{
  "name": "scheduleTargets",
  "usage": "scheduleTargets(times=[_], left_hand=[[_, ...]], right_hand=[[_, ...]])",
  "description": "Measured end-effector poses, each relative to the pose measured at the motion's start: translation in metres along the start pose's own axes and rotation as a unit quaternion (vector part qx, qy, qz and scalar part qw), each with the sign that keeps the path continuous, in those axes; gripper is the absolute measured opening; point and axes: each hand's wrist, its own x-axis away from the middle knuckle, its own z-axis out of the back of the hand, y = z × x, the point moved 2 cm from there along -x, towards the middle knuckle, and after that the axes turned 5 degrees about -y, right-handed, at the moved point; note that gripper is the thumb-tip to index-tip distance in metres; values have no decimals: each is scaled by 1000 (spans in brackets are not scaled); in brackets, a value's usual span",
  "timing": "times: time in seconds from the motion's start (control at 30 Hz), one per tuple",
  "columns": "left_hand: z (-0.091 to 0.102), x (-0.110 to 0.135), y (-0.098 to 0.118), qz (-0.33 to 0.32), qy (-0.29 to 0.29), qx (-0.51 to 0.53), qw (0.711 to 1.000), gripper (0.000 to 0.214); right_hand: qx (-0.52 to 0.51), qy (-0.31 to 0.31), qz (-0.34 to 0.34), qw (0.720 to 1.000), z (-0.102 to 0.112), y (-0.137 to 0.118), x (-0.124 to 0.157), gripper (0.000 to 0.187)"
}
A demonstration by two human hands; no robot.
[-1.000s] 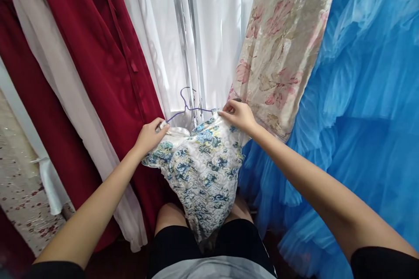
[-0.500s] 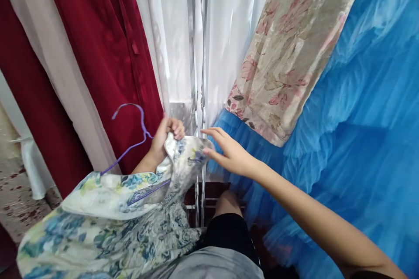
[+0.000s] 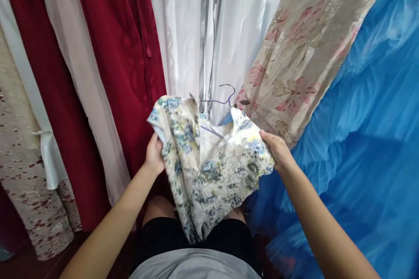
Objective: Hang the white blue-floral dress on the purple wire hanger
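Observation:
A small white dress with a blue and yellow flower print [image 3: 209, 165] hangs in front of me on a thin purple wire hanger [image 3: 225, 96]. My left hand [image 3: 154, 154] is closed on the dress's left shoulder edge. My right hand [image 3: 277, 150] grips its right shoulder edge. The hanger's hook sticks up above the neckline, between both hands. The lower part of the dress falls over my knees in black shorts.
Hanging garments surround me: dark red dresses [image 3: 121, 52] and a pale one [image 3: 78, 65] on the left, white sheer fabric [image 3: 183, 30] with a metal rack post [image 3: 206, 39] ahead, a beige pink-flowered dress [image 3: 304, 48] and a blue tulle gown [image 3: 369, 139] on the right.
The dress had swung down to my left with only the left hand on it. Now it is raised in front of me again, and my right hand has taken hold of its right shoulder.

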Motion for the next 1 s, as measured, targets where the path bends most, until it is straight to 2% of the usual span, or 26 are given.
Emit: scheduleTargets(times=[0.07, 0.2, 0.3, 0.37, 0.4, 0.43, 0.47, 0.5, 0.53, 0.57, 0.6, 0.63, 0.67, 0.7, 0.73, 0.77, 0.83, 0.9, 1.0], left_hand=[[15, 5, -6, 23, 44, 26, 998, 60], [32, 24, -28, 19, 131, 3, 991, 54], [34, 44, -48, 35, 141, -11, 989, 54], [34, 60, -61, 54, 141, -13, 988, 55], [33, 69, -68, 63, 144, -17, 987, 55], [33, 77, -74, 72, 147, -21, 986, 55], [32, 86, -79, 81, 154, -25, 984, 55], [31, 94, -85, 90, 164, -31, 982, 55], [30, 101, -89, 100, 176, -37, 979, 54], [28, 107, -92, 106, 191, -41, 975, 54], [26, 111, -94, 109, 206, -44, 971, 53], [23, 114, -95, 109, 217, -44, 969, 53], [19, 115, -96, 108, 223, -44, 968, 52], [15, 115, -96, 108, 226, -46, 967, 52], [11, 115, -96, 110, 226, -49, 967, 52], [7, 114, -96, 116, 227, -53, 966, 52], [0, 113, -97, 133, 225, -54, 964, 50], [-6, 114, -98, 143, 224, -44, 963, 48], [-13, 120, -96, 139, 226, -36, 964, 48]], right_hand=[[1, -6, -3, 1000, -11, -8, -18, 26], [29, -81, -17, 996, -28, -13, -36, 27], [78, -136, -37, 987, -20, -13, -36, 35], [132, -148, -43, 979, -8, -8, -32, 41], [166, -126, -20, 978, -2, -4, -29, 42], [201, -74, 28, 976, 3, 2, -23, 41], [233, 6, 92, 968, 6, 10, -14, 40], [254, 105, 162, 948, 7, 21, -1, 37], [261, 216, 227, 913, 5, 35, 15, 35], [247, 306, 265, 880, -1, 54, 33, 33], [213, 360, 279, 864, -9, 75, 51, 30], [171, 368, 267, 874, -19, 99, 66, 27], [144, 322, 228, 908, -32, 122, 76, 27], [138, 214, 167, 952, -48, 145, 82, 31], [148, 61, 91, 983, -65, 166, 86, 34], [151, -29, 50, 987, -79, 182, 87, 37], [146, -101, 15, 984, -98, 199, 84, 40], [119, -104, 8, 987, -106, 202, 78, 41], [74, -112, -7, 991, -108, 193, 75, 36]])
